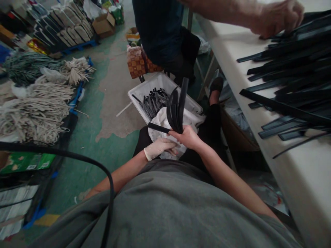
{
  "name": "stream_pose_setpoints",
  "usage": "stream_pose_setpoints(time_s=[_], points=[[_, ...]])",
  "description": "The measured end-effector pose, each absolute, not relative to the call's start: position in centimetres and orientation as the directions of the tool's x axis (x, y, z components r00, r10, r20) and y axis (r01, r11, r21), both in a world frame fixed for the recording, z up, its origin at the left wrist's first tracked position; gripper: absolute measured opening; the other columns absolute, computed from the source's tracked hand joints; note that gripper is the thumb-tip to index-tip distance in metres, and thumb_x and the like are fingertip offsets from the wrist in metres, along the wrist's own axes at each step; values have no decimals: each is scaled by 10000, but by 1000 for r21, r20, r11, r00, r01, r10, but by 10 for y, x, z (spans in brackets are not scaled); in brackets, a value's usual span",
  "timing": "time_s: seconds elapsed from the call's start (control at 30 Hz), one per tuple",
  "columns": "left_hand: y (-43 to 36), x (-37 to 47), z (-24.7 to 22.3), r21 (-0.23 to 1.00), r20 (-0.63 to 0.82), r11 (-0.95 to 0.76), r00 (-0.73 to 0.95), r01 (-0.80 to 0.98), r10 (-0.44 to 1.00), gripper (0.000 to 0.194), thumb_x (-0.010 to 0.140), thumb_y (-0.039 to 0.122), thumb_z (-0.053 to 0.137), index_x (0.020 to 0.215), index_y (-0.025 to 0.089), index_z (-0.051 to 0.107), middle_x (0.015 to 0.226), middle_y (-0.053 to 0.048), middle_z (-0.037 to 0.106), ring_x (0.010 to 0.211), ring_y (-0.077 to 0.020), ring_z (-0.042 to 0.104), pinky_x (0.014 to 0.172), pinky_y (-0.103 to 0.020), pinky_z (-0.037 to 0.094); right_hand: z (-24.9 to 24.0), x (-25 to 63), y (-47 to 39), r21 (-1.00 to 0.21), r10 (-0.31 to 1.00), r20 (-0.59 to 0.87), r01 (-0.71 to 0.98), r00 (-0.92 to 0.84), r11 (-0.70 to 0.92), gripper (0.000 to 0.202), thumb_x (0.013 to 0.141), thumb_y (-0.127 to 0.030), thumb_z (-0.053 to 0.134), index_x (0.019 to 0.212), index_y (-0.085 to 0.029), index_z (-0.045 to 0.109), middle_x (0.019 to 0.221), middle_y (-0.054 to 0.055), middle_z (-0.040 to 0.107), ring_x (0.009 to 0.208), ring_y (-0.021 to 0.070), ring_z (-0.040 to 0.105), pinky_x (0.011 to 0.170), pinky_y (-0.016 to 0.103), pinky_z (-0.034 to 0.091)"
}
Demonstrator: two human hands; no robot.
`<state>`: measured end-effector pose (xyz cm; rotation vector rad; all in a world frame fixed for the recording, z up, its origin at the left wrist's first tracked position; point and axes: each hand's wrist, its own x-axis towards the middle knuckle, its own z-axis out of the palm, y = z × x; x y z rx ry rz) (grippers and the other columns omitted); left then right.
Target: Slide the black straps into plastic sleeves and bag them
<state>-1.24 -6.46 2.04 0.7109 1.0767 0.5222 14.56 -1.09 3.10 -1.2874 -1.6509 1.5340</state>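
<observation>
My right hand [187,137] is closed around a bundle of flat black strips [176,110] that fan upward over my lap. One more black strip [159,128] sticks out to the left from the same hand. My left hand [159,148], in a pale thin glove with bare fingertips showing, is just below. Its fingers are drawn together under the right hand, and whatever they may hold is hidden. White plastic [160,119] lies over my lap beneath both hands.
Past my knees, a white bin [165,82] contains short black pieces. At right, a table [227,72] carries many black strips [297,69], with another person's hand [279,19] on them. Cord bundles [36,110] lie on pallets at left. A black cable [85,159] crosses in front.
</observation>
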Motion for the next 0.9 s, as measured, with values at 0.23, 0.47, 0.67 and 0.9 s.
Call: stream_pose_setpoints(time_s=[0.23,0.47,0.67,0.9], points=[[-44,-29,18,638,-645,626,133,-448,752,305,748,413,766,804,125,683,859,-104,742,730,-170,706,823,-312,539,42,172,-15,-955,939,-266,193,-218,-225,338,764,-488,677,704,-158,716,388,-23,452,381,132,475,384,251,401],[-30,-36,30,643,-630,485,-49,-594,775,276,822,408,707,778,140,658,796,-63,730,691,-141,693,744,-262,537,41,203,-57,-935,940,-255,307,-228,-179,397,793,-554,608,665,-187,685,628,77,687,407,147,503,373,276,366],[-37,-22,34,666,-573,450,-21,-595,820,282,757,394,773,802,126,699,819,-80,735,726,-162,693,810,-306,528,37,193,-63,-810,973,-130,587,-190,6,412,845,-506,535,701,-177,739,664,85,712,639,242,670,568,306,444],[-41,-22,30,644,-613,468,-43,-605,789,217,776,332,762,818,125,711,762,-68,720,693,-162,686,828,-315,525,35,191,-60,-795,976,-134,607,-175,0,456,852,-541,510,714,-179,750,675,83,718,638,239,670,576,300,433]])
